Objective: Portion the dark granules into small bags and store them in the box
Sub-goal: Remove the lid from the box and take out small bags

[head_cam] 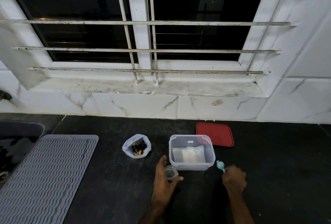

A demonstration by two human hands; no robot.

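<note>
Our left hand (165, 179) is curved round a small clear plastic bag (171, 172), thumb under its near right side and fingers rising along its left; the bag's mouth stands open and its soft film looks dusky inside, too blurred for us to tell what it holds. Our right hand (234, 177) is closed in a fist on the thin handle of a pale blue plastic spoon (219, 164), whose small rounded bowl points up and away, just beside the near right corner of a clear rectangular plastic box (192, 168). This box, with rounded corners and a thick rim, stands open between our two hands and a little beyond them; inside lie flat clear bags (188, 154), smooth and whitish, side by side on the bottom. Behind its right corner a red square lid (217, 134) with rounded corners lies flat on the desk (111, 188), a dark, faintly speckled stone surface. To the left of the box, apart from it, a larger clear plastic bag (128, 146) sits with its crumpled mouth open, and in it we see the dark granules (139, 146), coarse and lumpy, with a few yellow bits among them. Further left lies a grey rubbery mat (48, 175) ribbed in wavy lines. Beyond stand white marble-veined tiles (134, 104) and a window with worn white metal bars (143, 50).
</note>
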